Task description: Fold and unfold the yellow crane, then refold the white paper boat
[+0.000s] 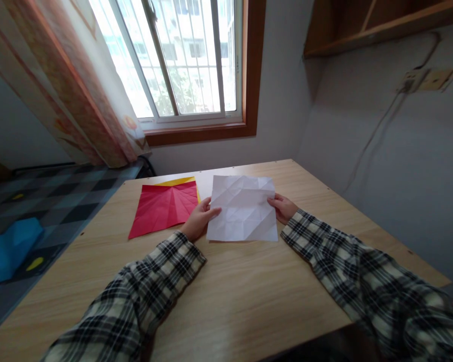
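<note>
A white sheet of paper [243,208], crossed by many fold creases, is held up over the wooden table between both hands. My left hand [201,217] pinches its left edge, thumb on the face turned to me and the other fingers behind. At the right edge, my right hand [283,207] grips the sheet the same way, thumb in front. Left of my left hand lies a creased red sheet of paper [166,206] with folds fanning out from its top. A yellow sheet of paper [192,181] shows partly from beneath the red one.
The wooden table [219,291] reaches the wall below a barred window [189,60]. Beside it on the left, a bed with a checked cover [86,193] carries a blue sheet-like item [13,246]. A cord hangs from a wall socket [411,83] at right, under a shelf [377,30].
</note>
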Available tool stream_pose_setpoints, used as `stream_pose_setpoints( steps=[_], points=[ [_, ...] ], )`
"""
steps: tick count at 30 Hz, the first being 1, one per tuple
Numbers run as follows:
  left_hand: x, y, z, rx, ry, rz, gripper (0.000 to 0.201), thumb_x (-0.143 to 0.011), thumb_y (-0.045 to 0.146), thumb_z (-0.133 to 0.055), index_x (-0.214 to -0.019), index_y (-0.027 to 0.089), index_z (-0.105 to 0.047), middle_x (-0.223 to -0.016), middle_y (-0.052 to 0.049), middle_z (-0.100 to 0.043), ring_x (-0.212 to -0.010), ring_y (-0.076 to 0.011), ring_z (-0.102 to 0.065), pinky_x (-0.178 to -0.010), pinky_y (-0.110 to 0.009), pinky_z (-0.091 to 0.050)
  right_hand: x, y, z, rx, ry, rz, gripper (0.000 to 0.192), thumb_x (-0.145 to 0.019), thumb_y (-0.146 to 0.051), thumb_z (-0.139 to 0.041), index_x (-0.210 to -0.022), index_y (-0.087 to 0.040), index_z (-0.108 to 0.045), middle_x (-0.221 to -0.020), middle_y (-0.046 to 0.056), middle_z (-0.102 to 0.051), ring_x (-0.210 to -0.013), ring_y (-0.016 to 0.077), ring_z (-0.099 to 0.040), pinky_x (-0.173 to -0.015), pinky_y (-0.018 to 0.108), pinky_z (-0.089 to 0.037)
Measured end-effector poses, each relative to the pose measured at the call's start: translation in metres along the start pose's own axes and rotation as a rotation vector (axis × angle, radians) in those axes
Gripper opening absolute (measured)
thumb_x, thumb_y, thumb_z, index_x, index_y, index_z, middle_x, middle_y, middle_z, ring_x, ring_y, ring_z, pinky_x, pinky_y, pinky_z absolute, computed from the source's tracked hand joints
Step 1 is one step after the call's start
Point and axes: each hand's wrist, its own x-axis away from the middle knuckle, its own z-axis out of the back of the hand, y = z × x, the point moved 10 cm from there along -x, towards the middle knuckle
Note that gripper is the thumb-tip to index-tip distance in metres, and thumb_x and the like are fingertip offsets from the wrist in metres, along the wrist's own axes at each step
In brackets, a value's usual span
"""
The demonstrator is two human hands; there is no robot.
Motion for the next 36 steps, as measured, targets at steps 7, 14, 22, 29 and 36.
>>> stream_pose_setpoints(
  steps=[7, 14, 22, 29, 36],
  points=[
    [0.0, -0.006, -0.005, 0.061, -0.032, 0.07, 0.047, -0.072, 0.028, -0.081, -0.111, 0.011, -0.062, -0.105, -0.013, -0.073, -0.092, -0.0248, -0.071, -0.079, -0.032, -0.058, -0.002, -0.001, -0.005, -0.09, -0.088, -0.005, 0.033, -0.068, -0.028, -0.08, -0.098, -0.019, -0.069, -0.091, 0.006, -0.077, -0.079, 0.0212, -0.073, -0.079, 0.035, -0.06],
    [-0.002, -0.002, 0.0, 0.067, 0.016, 0.023, 0.051, -0.071, 0.029, -0.082, -0.115, 0.012, -0.061, -0.104, -0.012, -0.074, -0.09, -0.0248, -0.071, -0.075, -0.031, -0.058, -0.001, 0.005, -0.01, -0.052, -0.158, -0.046, 0.043, -0.061, -0.03, -0.087, -0.099, -0.019, -0.069, -0.095, 0.007, -0.077, -0.082, 0.0231, -0.073, -0.078, 0.036, -0.06],
    [-0.002, 0.0, 0.004, 0.051, 0.05, 0.014, 0.048, -0.071, 0.029, -0.08, -0.112, 0.012, -0.063, -0.1, -0.009, -0.074, -0.077, -0.0188, -0.07, -0.072, -0.029, -0.057, 0.0, 0.006, -0.007, 0.014, -0.106, -0.041, 0.048, -0.056, -0.037, -0.09, -0.096, -0.018, -0.069, -0.092, 0.007, -0.077, -0.079, 0.0227, -0.072, -0.074, 0.036, -0.06],
    [-0.002, 0.001, 0.006, 0.075, 0.081, 0.031, 0.042, -0.071, 0.023, -0.077, -0.109, 0.013, -0.064, -0.097, -0.009, -0.074, -0.083, -0.0217, -0.071, -0.07, -0.028, -0.058, 0.003, 0.002, -0.002, 0.076, -0.019, -0.024, 0.05, -0.057, -0.038, -0.086, -0.099, -0.02, -0.065, -0.085, 0.005, -0.075, -0.068, 0.0198, -0.069, -0.06, 0.032, -0.058],
    [-0.004, 0.001, 0.023, 0.147, 0.236, 0.056, 0.031, -0.071, 0.013, -0.068, -0.102, 0.013, -0.065, -0.09, -0.008, -0.074, -0.076, -0.0199, -0.07, -0.067, -0.028, -0.059, 0.01, -0.023, 0.002, 0.206, 0.051, 0.156, 0.074, -0.069, -0.025, -0.065, -0.137, -0.034, -0.039, -0.101, 0.0, -0.072, -0.071, 0.0137, -0.068, -0.064, 0.027, -0.057]
  ],
)
